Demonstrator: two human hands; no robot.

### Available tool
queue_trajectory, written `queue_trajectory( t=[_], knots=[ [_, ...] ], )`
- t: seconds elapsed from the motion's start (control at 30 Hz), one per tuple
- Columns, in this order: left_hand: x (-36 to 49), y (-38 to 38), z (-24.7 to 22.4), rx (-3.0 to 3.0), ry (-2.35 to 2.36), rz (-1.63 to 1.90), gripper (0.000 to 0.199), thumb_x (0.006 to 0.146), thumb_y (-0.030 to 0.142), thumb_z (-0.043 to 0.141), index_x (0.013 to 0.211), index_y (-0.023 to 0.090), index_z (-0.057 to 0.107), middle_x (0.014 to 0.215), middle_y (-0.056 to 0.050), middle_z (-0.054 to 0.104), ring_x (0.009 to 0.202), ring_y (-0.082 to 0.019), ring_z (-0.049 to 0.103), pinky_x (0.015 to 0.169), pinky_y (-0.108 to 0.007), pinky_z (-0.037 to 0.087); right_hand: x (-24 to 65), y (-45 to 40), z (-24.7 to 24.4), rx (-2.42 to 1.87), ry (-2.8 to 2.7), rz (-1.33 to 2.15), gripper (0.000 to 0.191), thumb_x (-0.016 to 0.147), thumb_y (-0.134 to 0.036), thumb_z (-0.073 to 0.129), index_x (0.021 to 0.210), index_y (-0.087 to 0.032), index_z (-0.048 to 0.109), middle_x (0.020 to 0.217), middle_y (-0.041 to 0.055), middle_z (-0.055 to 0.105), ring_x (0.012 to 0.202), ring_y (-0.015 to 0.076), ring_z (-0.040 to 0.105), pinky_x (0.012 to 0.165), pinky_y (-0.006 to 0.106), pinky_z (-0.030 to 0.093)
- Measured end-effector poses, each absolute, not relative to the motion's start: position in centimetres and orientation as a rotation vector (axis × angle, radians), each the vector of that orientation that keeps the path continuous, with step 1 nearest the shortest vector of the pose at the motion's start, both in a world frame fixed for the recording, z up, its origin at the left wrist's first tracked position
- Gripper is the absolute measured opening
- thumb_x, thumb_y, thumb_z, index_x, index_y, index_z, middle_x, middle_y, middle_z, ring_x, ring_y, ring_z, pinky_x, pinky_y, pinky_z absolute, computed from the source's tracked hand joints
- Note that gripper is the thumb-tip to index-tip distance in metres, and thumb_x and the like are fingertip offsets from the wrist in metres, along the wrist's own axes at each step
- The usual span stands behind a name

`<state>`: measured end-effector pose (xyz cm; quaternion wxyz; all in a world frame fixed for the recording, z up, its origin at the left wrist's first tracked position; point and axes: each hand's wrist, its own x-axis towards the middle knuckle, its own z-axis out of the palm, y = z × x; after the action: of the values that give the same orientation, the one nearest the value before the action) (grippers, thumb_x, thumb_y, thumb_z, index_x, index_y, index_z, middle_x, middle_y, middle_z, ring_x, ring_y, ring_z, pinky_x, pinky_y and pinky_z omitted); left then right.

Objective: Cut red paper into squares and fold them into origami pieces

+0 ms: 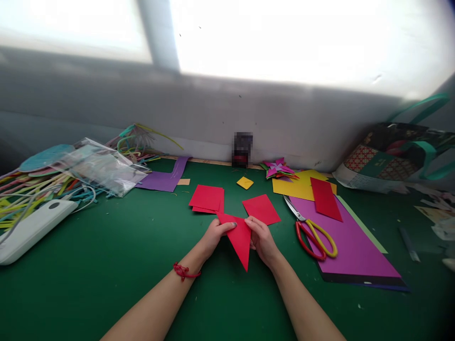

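A red paper folded into a triangle (240,239) is held between both hands above the green table, one point facing down toward me. My left hand (214,233) pinches its left edge, thumb on top. On the right edge, my right hand (262,237) grips it with thumb and fingers. Just beyond the hands lie a small stack of red squares (208,198) on the left and one red square (262,209) on the right. A small yellow folded piece (245,183) sits farther back.
Scissors (313,234) rest on purple sheets (355,241) at right, near yellow paper (296,185), a red strip (326,199) and folded stars (279,168). Pipe cleaners (24,194), a plastic bag (106,166) and a white power strip (39,229) lie left. A bag (380,161) stands back right.
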<state>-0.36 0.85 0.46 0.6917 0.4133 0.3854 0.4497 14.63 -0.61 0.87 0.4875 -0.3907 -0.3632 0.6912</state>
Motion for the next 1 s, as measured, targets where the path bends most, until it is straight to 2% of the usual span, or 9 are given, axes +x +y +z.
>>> queue_trajectory(
  t=[0.13, 0.3, 0.77, 0.9, 1.0],
  knots=[
    [-0.1, 0.8, 0.9, 0.985, 0.854, 0.983, 0.023, 0.07, 0.031, 0.063, 0.081, 0.011, 0.065, 0.081, -0.007, 0.068, 0.078, -0.022, 0.061, 0.072, -0.029, 0.046, 14.8, -0.5, 0.5, -0.946, -0.877, 1.679, 0.024, 0.075, -0.036, 0.059, 0.065, -0.019, 0.046, 0.043, -0.0098, 0.034, 0.033, 0.0037, 0.022, 0.031, 0.016, 0.01],
    [-0.2, 0.5, 1.5, 1.051, 0.805, 0.973, 0.025, 0.072, 0.032, 0.063, 0.089, 0.013, 0.064, 0.091, -0.008, 0.067, 0.083, -0.021, 0.061, 0.077, -0.03, 0.045, 14.8, -0.5, 0.9, -0.902, -0.829, 1.745, 0.024, 0.076, -0.038, 0.057, 0.066, -0.02, 0.045, 0.047, -0.0089, 0.038, 0.034, 0.004, 0.024, 0.03, 0.016, 0.012],
    [-0.4, 0.6, 1.4, 1.056, 0.767, 0.981, 0.026, 0.069, 0.031, 0.066, 0.087, 0.012, 0.065, 0.089, -0.009, 0.067, 0.082, -0.02, 0.059, 0.077, -0.03, 0.044, 14.9, -0.9, 0.9, -0.888, -0.847, 1.926, 0.022, 0.074, -0.038, 0.06, 0.074, -0.018, 0.049, 0.05, -0.0078, 0.036, 0.036, 0.0033, 0.025, 0.029, 0.013, 0.016],
    [-0.6, 0.6, 1.3, 1.035, 0.764, 0.978, 0.025, 0.068, 0.03, 0.067, 0.085, 0.012, 0.065, 0.088, -0.008, 0.068, 0.081, -0.02, 0.06, 0.076, -0.029, 0.044, 14.5, -1.0, 1.0, -0.959, -0.923, 1.837, 0.024, 0.076, -0.041, 0.057, 0.08, -0.019, 0.051, 0.049, -0.0078, 0.037, 0.035, 0.0038, 0.025, 0.028, 0.013, 0.016],
    [-0.5, 0.8, 1.1, 1.006, 0.777, 1.026, 0.026, 0.068, 0.029, 0.068, 0.088, 0.013, 0.065, 0.089, -0.008, 0.068, 0.083, -0.02, 0.06, 0.077, -0.029, 0.044, 14.0, -0.8, 1.0, -1.031, -0.955, 1.61, 0.024, 0.076, -0.042, 0.057, 0.089, -0.023, 0.05, 0.058, -0.0062, 0.046, 0.036, 0.004, 0.03, 0.028, 0.014, 0.02]
  ],
)
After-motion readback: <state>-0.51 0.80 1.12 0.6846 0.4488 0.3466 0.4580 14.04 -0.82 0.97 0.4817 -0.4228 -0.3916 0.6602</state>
